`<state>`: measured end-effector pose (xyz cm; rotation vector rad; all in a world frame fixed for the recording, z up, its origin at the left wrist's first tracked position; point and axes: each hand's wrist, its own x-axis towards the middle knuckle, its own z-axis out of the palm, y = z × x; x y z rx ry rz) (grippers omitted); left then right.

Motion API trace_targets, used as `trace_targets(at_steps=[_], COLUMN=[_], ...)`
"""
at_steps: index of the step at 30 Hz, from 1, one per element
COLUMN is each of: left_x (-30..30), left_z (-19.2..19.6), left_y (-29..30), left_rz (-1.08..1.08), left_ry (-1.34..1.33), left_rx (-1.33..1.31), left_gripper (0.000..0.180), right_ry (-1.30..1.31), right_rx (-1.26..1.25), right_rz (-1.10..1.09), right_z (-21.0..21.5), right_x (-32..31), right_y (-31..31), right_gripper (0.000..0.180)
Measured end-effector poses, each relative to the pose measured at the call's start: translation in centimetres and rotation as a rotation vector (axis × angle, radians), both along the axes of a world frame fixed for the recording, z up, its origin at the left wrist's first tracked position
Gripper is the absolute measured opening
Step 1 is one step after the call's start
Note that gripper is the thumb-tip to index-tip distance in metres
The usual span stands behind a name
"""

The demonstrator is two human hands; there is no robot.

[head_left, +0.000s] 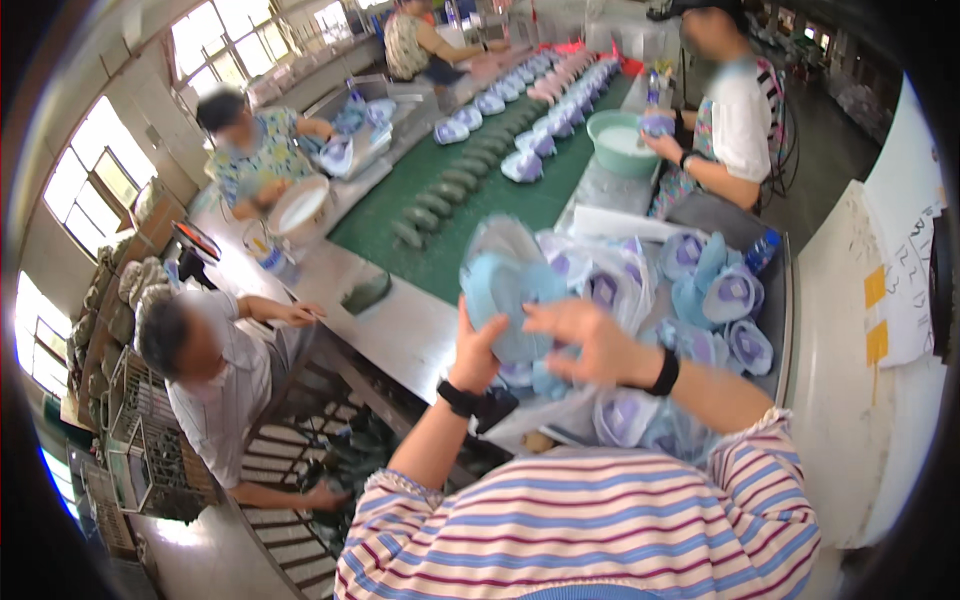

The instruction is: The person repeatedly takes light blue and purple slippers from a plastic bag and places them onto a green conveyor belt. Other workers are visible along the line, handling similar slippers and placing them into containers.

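In front of my chest I hold up a light blue shoe upper (pixel 500 292) with a pale, see-through edge at its top. My left hand (pixel 475 352) is closed on its left side, the thumb lying across the front. My right hand (pixel 598 345) is at its right side, slightly blurred, with fingers bent and apart; the fingertips overlap the upper's edge, and I cannot tell if they press on it. Below and beyond my hands is a heap of blue and purple shoe uppers (pixel 728 296), some in clear plastic bags (pixel 630 270).
A green conveyor belt (pixel 385 250) carries rows of dark green shoe lasts (pixel 455 190) and purple-blue uppers (pixel 540 143). One last (pixel 367 292) lies on the metal edge. People work on both sides; one person's hand (pixel 305 314) rests near my left. A green basin (pixel 618 145) stands at the right.
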<state>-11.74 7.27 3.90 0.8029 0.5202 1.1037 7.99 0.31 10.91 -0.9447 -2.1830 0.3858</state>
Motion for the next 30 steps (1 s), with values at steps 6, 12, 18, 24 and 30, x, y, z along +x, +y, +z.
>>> trace_targets(at_steps=[6,12,18,24,30], left_x=[-0.5,0.7,-2.6,-0.1,2.9], left_z=[-0.4,-1.0,0.2,-0.8,-3.8], left_y=[0.4,1.8,3.8,4.1,2.8], left_rz=[-0.131,-0.166,0.679,0.997,0.798], left_ry=[-0.071,-0.279,1.133,1.15,1.11], left_rx=[-0.002,-0.129,0.985,1.085,1.267], left_gripper=[0.059,0.05,0.066,0.099,0.081], right_ry=[0.316,0.688,1.737,1.419,1.241], right_rx=[-0.351,-1.012,-1.216,-1.133,-0.952], right_rz=[-0.288,0.002,0.286,0.259,0.125], right_z=[3.3,-4.4,-6.7,-4.8,-3.9], right_x=[5.1,3.5,10.0,5.9,2.5], right_y=[2.2,6.1,6.7,6.2,7.4], right_gripper=[0.046,0.062,0.05,0.06,0.077])
